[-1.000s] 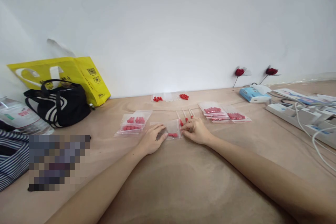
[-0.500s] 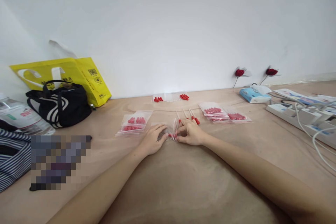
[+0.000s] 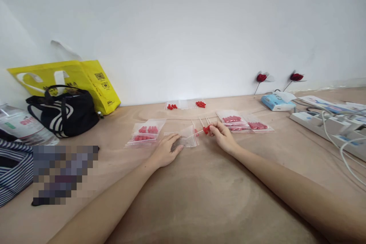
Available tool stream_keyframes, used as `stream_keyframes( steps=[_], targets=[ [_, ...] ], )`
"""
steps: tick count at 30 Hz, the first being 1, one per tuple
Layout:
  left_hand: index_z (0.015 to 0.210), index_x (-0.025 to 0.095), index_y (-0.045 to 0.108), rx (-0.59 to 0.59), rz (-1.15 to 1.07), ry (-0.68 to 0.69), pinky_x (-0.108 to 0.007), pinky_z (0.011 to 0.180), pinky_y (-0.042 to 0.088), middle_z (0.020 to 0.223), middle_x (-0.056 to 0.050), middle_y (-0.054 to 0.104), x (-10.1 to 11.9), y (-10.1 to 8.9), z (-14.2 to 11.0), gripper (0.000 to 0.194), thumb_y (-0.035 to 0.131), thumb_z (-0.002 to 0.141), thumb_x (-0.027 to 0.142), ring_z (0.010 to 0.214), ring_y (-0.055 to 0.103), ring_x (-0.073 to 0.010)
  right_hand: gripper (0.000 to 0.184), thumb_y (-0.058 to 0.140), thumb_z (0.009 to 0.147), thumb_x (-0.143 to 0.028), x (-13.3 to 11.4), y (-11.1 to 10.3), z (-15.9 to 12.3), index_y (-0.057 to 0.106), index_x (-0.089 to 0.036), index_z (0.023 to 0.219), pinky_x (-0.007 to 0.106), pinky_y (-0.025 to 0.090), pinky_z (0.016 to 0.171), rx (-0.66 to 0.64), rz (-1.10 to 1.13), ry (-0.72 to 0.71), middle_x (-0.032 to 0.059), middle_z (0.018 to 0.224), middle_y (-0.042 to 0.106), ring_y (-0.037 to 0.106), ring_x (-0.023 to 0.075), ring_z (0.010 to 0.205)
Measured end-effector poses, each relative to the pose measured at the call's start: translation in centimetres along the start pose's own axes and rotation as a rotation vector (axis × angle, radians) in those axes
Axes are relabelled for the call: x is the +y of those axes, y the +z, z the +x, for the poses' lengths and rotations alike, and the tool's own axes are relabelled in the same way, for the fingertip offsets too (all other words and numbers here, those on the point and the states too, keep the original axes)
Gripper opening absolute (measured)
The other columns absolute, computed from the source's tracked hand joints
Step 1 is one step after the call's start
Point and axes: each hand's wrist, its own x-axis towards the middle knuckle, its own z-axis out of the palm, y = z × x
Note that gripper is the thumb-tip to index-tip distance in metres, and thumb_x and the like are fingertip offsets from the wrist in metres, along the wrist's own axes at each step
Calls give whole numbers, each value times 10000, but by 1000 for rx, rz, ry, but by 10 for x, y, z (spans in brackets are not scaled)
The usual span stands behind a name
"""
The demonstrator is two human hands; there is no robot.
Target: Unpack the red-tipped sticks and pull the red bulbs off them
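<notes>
My left hand [image 3: 166,150] lies on the table with thumb and fingers apart, its fingertips on the left edge of a clear zip bag [image 3: 190,141]. The bag's red-lined mouth faces right. My right hand [image 3: 224,137] pinches the red end of a thin white stick [image 3: 206,129]. The stick points left across the bag's mouth; I cannot tell whether its tip is inside or on top. Just behind lie more white sticks [image 3: 208,121] with red ends, partly covered by my right fingers.
Zip bags of red pieces lie at the left [image 3: 147,129] and right [image 3: 236,120]. Another bag [image 3: 187,104] with red pieces sits by the wall. Further out are a black bag [image 3: 77,116], a yellow bag [image 3: 105,84], a tissue pack [image 3: 276,103] and a power strip [image 3: 311,122] with cables.
My right hand has moved right, off the bag's mouth, and now holds a red-ended stick. The bag lies flatter and shows more. My left hand has barely moved.
</notes>
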Motion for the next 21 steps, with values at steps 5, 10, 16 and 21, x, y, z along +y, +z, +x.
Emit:
stream_keyframes(
  steps=[5,10,16,21],
  targets=[
    [1223,153,449,-43,31,-11,-379,1026,277,1302,-79,429,0,-1,0,485,420,800,389,1205,374,-212,215,443,803,-420,-1,-17,9,421,-212,853,303,467,638,201,157,-95,16,798,591,578,129,658],
    [1208,182,470,-66,65,-50,-392,1023,273,1323,-71,403,2,-2,1,465,405,804,402,1214,363,-217,198,438,819,-371,8,-28,12,451,-200,917,323,455,699,175,-287,-270,70,915,600,583,173,804],
    [1215,188,462,-61,93,-73,-423,1034,232,1323,-74,402,2,-1,1,463,397,810,403,1223,344,-215,152,403,828,-273,13,-22,9,503,-192,908,341,383,769,1,-842,-381,65,898,622,553,206,853],
    [1200,185,477,-43,77,-50,-424,1014,264,1302,-87,425,-1,0,1,456,392,814,412,1202,370,-224,157,421,818,-281,10,-18,10,551,-193,836,343,325,805,-70,-1033,-384,67,878,617,517,213,877]
  ],
)
